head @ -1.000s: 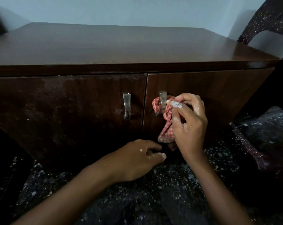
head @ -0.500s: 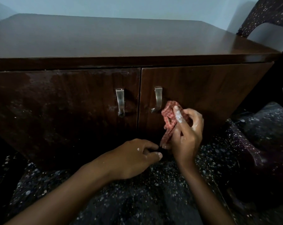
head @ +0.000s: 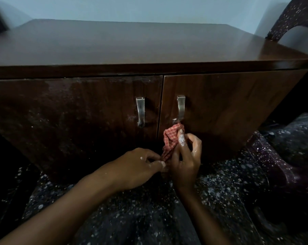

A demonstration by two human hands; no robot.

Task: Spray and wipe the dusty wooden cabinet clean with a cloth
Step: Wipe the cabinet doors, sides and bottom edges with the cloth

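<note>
A dark wooden cabinet [head: 229, 103] with two doors fills the view; its left door [head: 70, 117] is streaked with pale dust. Each door carries a metal handle, the left handle [head: 140, 111] and the right handle [head: 180, 108]. My right hand [head: 186, 156] grips a bunched red checked cloth [head: 171, 138] against the right door, just below the right handle. My left hand [head: 141, 167] is low beside it, its fingertips pinching the cloth's hanging lower end. White residue spots both hands. No spray bottle is in view.
A dark speckled floor [head: 141, 209] runs under the cabinet. A speckled dark plastic chair [head: 291, 165] stands at the right, its back [head: 291, 16] rising at the top right corner. A pale wall [head: 149, 9] is behind the cabinet.
My right hand has slid the cloth down from the right handle to the door below it. My left hand has moved right and now touches the cloth's lower end.
</note>
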